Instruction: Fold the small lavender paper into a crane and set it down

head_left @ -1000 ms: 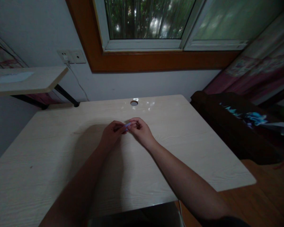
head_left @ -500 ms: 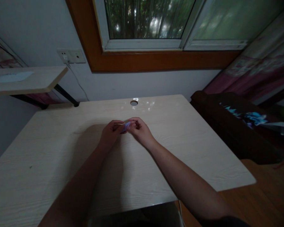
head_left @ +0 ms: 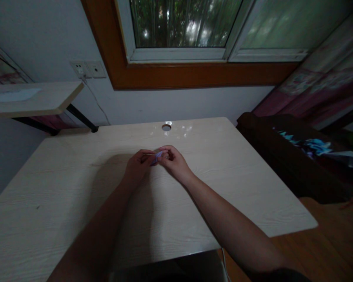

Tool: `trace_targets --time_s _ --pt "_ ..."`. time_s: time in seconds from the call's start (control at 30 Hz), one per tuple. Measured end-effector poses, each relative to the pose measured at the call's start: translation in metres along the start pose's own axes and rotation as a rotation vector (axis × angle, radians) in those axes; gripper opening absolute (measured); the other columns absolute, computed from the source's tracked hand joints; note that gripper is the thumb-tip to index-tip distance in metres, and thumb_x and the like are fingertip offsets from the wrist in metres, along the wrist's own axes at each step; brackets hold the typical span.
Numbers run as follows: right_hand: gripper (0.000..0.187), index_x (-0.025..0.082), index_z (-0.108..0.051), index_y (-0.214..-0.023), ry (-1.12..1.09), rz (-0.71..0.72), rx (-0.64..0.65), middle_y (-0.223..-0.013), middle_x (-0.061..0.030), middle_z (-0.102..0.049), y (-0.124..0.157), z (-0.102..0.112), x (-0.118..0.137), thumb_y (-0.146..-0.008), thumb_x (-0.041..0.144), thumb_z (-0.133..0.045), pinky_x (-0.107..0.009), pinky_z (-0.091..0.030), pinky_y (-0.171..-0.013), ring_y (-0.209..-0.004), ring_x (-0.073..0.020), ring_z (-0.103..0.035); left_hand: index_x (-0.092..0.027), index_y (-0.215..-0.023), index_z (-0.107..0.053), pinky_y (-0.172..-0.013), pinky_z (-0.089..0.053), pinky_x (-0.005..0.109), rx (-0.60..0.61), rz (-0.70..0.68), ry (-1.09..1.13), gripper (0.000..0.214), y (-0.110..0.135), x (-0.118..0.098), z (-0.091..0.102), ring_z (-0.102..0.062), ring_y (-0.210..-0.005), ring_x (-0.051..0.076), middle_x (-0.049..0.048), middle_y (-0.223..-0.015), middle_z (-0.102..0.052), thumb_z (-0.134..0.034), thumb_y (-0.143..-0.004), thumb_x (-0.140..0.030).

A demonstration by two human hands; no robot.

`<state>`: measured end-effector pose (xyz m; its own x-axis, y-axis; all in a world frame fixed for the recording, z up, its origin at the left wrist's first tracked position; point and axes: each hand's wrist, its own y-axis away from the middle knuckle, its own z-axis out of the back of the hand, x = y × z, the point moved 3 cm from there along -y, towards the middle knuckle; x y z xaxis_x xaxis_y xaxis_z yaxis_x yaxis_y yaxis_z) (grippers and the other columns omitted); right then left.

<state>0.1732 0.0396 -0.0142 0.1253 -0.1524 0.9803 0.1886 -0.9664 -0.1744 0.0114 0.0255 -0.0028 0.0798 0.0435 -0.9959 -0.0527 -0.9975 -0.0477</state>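
Note:
Between my two hands is a small, flat, purplish piece [head_left: 157, 156], perhaps paper or card; its exact kind is too small and dim to make out. My left hand [head_left: 139, 162] pinches its left side with thumb and fingers. On the other side, my right hand [head_left: 172, 159] grips it with thumb and bent fingers. Much of the piece is covered by the fingers. Both hands are over the pale wood-grain desk [head_left: 188, 211], towards its far half.
A round cable hole [head_left: 166, 127] lies beyond my hands near the desk's back edge. At the left rises a shelf [head_left: 61, 102] on black legs. A wall socket [head_left: 88, 69] with a white cord and a window [head_left: 182, 55] are behind. Dark furniture [head_left: 282, 156] stands right.
The purplish piece has tilted slightly between my fingers. Both hands stay in nearly the same place.

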Motion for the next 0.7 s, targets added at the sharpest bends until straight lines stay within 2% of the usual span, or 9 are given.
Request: trace_targets --time_s 0.5,0.7 --pt "0.035 0.025 -0.062 -0.108 -0.029 0.003 -0.002 -0.092 -0.0016 -0.067 -0.0008 0.0008 -0.0017 -0.076 0.032 -0.075 -0.031 -0.052 -0.074 -0.077 -0.0152 -0.062 -0.017 -0.092 -0.067 -0.080 -0.060 0.036 0.025 0.024 0.019 0.037 -0.0001 0.0025 0.0001 -0.072 -0.077 0.019 0.0044 -0.082 -0.075 -0.081 -0.069 -0.041" --pt "0.027 0.022 -0.067 -0.098 -0.013 -0.034 0.015 -0.088 -0.0025 -0.069 -0.0011 -0.0001 -0.0013 -0.077 0.038 -0.073 -0.034 -0.052 -0.077 -0.079 -0.0172 -0.064 -0.016 -0.097 -0.066 -0.078 -0.059 0.033 0.038 0.029 0.053 0.040 -0.0010 0.0013 -0.0004 -0.072 -0.073 0.017 0.0032 -0.078 -0.075 -0.083 -0.068 -0.039"
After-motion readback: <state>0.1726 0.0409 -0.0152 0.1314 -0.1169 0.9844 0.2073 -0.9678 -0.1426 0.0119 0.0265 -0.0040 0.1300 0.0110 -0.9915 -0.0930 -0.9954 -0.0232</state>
